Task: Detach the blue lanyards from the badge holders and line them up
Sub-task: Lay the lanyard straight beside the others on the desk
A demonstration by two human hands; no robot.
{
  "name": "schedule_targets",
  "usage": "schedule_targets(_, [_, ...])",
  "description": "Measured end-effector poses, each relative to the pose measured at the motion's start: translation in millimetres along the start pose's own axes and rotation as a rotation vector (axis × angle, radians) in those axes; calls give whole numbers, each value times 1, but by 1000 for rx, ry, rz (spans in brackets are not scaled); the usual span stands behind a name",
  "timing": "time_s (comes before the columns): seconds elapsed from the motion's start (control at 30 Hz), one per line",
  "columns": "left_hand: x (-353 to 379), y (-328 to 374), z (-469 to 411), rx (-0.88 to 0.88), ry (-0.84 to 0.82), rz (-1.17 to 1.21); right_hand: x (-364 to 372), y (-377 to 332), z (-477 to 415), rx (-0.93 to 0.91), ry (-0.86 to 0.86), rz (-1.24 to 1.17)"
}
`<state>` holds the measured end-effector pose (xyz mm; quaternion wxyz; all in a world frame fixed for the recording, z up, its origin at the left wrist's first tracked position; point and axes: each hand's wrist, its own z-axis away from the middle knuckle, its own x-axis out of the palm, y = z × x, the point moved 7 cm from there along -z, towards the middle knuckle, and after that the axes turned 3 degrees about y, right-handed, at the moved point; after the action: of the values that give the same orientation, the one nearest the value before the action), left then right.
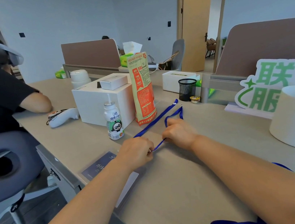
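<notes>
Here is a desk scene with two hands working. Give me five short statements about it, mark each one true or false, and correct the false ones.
1. The left hand and the right hand both hold the blue lanyard. True.
2. The mesh pen cup is white. False: it is black.
3. The panda drink bottle stands upright in front of the white box. True.
4. The snack pouch lies flat on the desk. False: it stands upright beside the white box.
5. A badge holder lies on the desk to the left of the left hand. True.
</notes>
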<state>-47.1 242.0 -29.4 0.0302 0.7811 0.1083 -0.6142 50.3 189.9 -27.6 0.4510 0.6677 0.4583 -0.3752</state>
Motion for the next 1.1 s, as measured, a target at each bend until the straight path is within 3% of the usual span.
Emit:
schedule_targets(0.2, [-5,1,2,21,32,-34,6,10,3,92,-177,44])
schedule_targets(0.37, [-6,1,3,62,21,-53,8,27,7,231,-218,53])
schedule_targets(0.57, [4,-1,4,118,-52,-41,14,71,17,510,-85,-145])
schedule_targets(0.77, [9,-9,-20,18,-90,94,13,83,18,597,113,-432])
schedule_targets(0.83, [12,-10,-37,-50,-65,210,12,82,15,577,147,-482])
schedule_targets(1.0, [27,-5,-81,-334,-92,819,14,88,12,570,188,-534])
schedule_targets(1.1, [34,0,-97,-455,-138,1017,15,94,14,587,217,-565])
